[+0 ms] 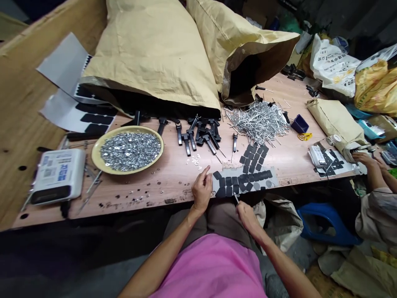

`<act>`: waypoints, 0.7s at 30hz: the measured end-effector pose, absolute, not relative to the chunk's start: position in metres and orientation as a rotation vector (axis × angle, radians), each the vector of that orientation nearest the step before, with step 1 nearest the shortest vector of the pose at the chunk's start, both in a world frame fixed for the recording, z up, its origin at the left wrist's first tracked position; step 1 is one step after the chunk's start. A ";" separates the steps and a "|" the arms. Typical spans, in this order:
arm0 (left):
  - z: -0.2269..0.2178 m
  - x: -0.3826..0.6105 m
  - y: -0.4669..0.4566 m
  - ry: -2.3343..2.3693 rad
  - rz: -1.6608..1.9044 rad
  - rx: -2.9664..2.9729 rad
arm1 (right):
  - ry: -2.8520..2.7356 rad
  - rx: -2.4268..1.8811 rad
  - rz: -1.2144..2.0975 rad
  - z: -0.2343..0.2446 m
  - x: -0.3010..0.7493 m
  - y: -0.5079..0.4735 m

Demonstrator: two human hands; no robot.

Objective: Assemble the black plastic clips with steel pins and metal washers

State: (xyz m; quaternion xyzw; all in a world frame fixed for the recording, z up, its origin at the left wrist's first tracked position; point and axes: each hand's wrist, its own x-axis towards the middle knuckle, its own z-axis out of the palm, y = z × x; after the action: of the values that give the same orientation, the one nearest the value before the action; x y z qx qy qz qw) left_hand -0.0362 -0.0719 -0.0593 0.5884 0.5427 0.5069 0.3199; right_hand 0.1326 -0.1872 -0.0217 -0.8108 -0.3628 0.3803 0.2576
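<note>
My right hand [247, 216] is closed round a slim metal tool [236, 198], its tip among the black stickers [228, 190] at the table's front edge. These flat, rounded pieces lie in rows on a pale backing sheet [270, 182]. At the sheet's left end, my left hand [201, 191] is held upright with its fingers bent together; whatever they pinch is too small to make out. Another strip of black stickers [254, 158] lies just behind the sheet. Small washers [196, 161] are scattered beyond my left hand.
A yellow bowl [96, 159] of metal washers stands left, beside a white box-shaped device [58, 176]. Behind are black plastic clips [198, 132], a heap of metal pins [259, 122] and large paper sacks [155, 54]. At right, another person's hands [369, 163] work near a paper bag [336, 120].
</note>
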 end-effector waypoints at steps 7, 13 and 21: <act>-0.062 -0.036 -0.072 1.425 1.323 1.537 | -0.741 -2.190 1.106 -0.015 0.127 -0.181; -0.062 -0.035 -0.071 1.442 1.305 1.531 | -0.665 -2.037 1.350 -0.022 0.093 -0.181; -0.061 -0.037 -0.071 1.413 1.286 1.515 | -0.588 -2.018 1.372 -0.012 0.115 -0.196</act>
State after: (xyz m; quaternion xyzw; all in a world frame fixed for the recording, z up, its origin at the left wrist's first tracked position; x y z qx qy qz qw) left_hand -0.0367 -0.0707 -0.0613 0.5834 0.5439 0.4950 0.3445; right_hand 0.1151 -0.1961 -0.0118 -0.7642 -0.2227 0.5195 0.3107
